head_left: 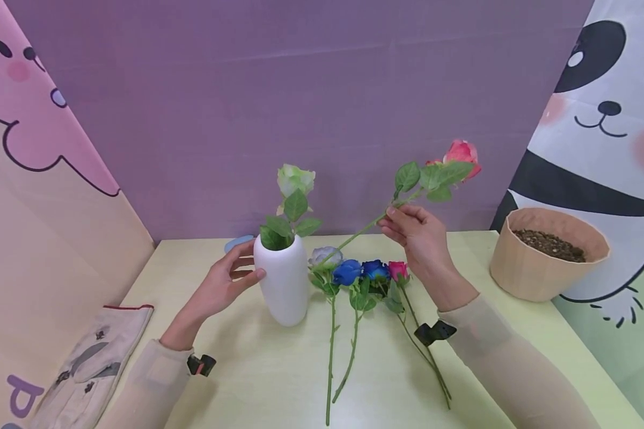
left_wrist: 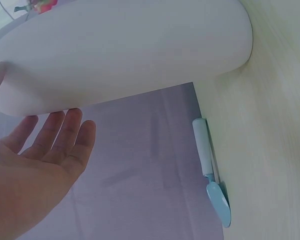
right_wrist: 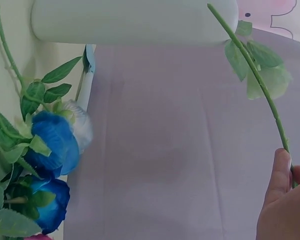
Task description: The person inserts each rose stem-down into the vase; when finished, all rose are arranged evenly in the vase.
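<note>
- Biggest thing out there, the pale table (head_left: 268, 381), and on it, left of centre, the white vase (head_left: 283, 286): close to upright, long axis vertical, mouth up, base down at the table top
- Smooth and hard by the look of it, so probably slick under dry fingers, and breakable if it's ceramic; the weight, I can't judge; the body below the mouth looks the sound place to hold
- And there's the left hand (head_left: 220, 286) grasping it high up, thumb on one side, fingers against the other
- Over to the coral rose (head_left: 434, 177), up in the air right of the vase, long axis on a slant: bloom high and out to the right, bare stem end low and left, toward the vase
- A light one, surely: stem slim and fairly stiff, petals and leaves likely soft and easy to crush, so take it by the stem below the leaves
- Just there, the right hand (head_left: 421, 235) has that stem pinched between thumb and fingers
- Loose roses (head_left: 347, 272) beside the vase, blooms away from the person, stems this way
- Last, the green-white rose (head_left: 296, 205), standing in the vase, bloom up
</note>
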Available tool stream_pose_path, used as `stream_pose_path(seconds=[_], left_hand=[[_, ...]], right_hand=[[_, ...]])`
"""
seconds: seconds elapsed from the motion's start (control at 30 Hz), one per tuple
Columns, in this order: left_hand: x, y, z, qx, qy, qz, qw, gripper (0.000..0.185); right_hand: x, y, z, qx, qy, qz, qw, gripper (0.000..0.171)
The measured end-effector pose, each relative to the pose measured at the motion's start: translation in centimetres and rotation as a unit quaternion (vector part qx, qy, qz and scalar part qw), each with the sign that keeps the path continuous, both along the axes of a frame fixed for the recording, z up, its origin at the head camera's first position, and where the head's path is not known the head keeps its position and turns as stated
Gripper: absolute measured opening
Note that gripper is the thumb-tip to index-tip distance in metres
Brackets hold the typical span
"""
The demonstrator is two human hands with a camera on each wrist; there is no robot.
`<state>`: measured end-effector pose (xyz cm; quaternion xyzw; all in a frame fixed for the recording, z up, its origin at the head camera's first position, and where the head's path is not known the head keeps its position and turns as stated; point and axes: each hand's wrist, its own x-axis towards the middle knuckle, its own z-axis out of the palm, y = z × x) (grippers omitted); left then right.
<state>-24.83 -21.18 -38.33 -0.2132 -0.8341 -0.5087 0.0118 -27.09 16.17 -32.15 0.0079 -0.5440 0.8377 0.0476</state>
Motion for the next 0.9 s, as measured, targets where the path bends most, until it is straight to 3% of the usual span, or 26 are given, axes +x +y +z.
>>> stream_pose_path(seconds=[0.9], left_hand=[[0.0,-0.1,-0.2,0.001,-0.008,0.002,1.0,0.068]], right_hand=[[-0.3,-2.6,2.3,-0.064,0.042,-0.017,0.997,0.022]])
